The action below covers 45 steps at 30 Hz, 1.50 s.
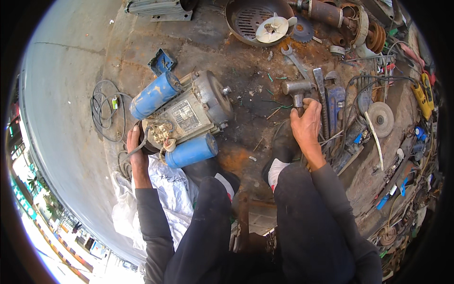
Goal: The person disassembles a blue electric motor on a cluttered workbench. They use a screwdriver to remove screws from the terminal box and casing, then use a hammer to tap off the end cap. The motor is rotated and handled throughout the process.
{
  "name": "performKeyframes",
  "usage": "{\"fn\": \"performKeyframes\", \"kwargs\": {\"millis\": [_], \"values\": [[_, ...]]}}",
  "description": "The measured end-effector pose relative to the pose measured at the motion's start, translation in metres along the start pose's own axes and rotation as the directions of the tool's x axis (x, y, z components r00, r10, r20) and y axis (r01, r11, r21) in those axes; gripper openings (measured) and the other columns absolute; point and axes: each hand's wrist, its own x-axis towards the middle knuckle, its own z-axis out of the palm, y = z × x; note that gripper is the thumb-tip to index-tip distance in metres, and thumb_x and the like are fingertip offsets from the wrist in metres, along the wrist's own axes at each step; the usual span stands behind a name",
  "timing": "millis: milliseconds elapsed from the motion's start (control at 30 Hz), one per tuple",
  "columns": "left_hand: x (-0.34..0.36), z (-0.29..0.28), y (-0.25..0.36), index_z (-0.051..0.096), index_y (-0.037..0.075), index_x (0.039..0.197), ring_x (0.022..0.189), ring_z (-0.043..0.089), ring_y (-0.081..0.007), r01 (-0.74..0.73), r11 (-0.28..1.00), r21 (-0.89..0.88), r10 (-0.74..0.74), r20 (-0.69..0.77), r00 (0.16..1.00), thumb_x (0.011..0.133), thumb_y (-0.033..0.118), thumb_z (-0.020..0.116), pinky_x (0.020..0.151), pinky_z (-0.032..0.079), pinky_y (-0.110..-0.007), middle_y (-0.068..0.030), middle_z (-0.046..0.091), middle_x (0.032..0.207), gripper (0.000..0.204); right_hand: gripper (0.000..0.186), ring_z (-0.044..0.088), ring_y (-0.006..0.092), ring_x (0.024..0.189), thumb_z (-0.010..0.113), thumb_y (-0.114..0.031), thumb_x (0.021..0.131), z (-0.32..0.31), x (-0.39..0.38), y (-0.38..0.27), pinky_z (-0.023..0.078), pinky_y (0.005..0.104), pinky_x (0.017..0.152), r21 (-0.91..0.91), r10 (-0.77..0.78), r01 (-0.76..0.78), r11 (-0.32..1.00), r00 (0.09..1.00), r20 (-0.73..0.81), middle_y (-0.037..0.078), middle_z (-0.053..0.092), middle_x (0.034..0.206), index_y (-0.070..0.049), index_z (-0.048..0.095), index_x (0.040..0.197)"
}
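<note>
An electric motor [201, 94] with a grey ribbed body lies on its side on the stained floor, its shaft pointing to the upper right. Two blue cylinders [191, 150] flank it, and loose wiring [160, 132] spills out between them. My left hand [135, 147] grips the motor's dark left end, its fingertips partly hidden. Over on the right, my right hand [307, 124] is wrapped round the handle of a hammer [296, 87], whose metal head sticks up beyond my fingers. Just past that head lies an open-ended wrench [295, 61].
Right of the hammer lie a long chisel-like bar [321, 94], a grinding disc [380, 119] and yellow-handled tools [422, 100]. A round metal cover [236, 28] with a white fan [273, 30] sits at the far side. Coiled cable [106, 111] and a blue box [161, 61] are left.
</note>
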Motion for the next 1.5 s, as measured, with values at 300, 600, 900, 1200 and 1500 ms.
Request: {"fn": "performKeyframes", "kwargs": {"millis": [300,600,900,1200,1500], "values": [[0.019,0.007,0.007,0.076,-0.005,0.124,0.099,0.068,-0.018,0.058,0.94,0.337,-0.028,-0.095,0.995,0.111,0.044,0.065,0.087,0.053,-0.034,-0.0073,0.077,0.114,0.052,0.025,0.061,0.0154,0.06,0.075,-0.013,0.098,-0.042,0.04,-0.012,0.051,0.0328,0.054,0.506,0.215,-0.834,0.221,0.548,0.808,0.006,0.062,0.083,-0.003,0.059,0.114],[0.041,0.002,0.011,0.077,-0.011,0.119,0.099,0.067,-0.0187,0.212,0.889,0.405,-0.158,-0.164,0.974,0.105,0.048,0.068,0.09,0.052,-0.036,-0.0124,0.08,0.112,0.061,0.032,0.073,0.0437,0.074,0.071,-0.013,0.105,-0.059,-0.011,-0.106,0.054,0.049,0.068,0.422,-0.267,0.071,0.904,0.865,0.426,0.025,0.069,0.083,-0.001,0.055,0.13],[0.047,-0.004,0.005,0.071,-0.011,0.118,0.103,0.073,-0.0319,0.143,0.806,0.575,-0.098,-0.109,0.989,0.107,0.055,0.061,0.093,0.052,-0.045,-0.0313,0.079,0.112,0.068,0.034,0.073,0.0448,0.078,0.068,-0.024,0.113,-0.04,0.003,-0.128,0.054,0.0472,0.069,0.345,-0.272,0.078,0.935,0.781,0.563,0.024,0.071,0.089,0.001,0.059,0.135],[0.054,-0.002,0.009,0.07,-0.016,0.112,0.103,0.07,-0.029,0.232,0.815,0.532,-0.19,-0.134,0.973,0.108,0.054,0.059,0.094,0.051,-0.044,-0.0276,0.079,0.112,0.071,0.042,0.067,0.0406,0.069,0.059,-0.038,0.118,-0.052,0.025,-0.152,0.05,0.048,0.065,0.32,-0.27,0.088,0.943,0.764,0.587,0.023,0.064,0.076,0.001,0.061,0.133],[0.041,0.005,0.022,0.075,0.006,0.1,0.079,0.061,-0.0126,0.365,0.897,0.25,-0.352,-0.099,0.931,0.108,0.038,0.058,0.077,0.049,-0.034,-0.0007,0.073,0.093,0.037,0.038,0.064,0.0539,0.073,0.056,-0.035,0.118,-0.066,0.034,-0.17,0.047,0.0542,0.065,0.216,-0.185,0.041,0.976,0.687,0.703,0.029,0.063,0.075,0.002,0.06,0.122]]}}
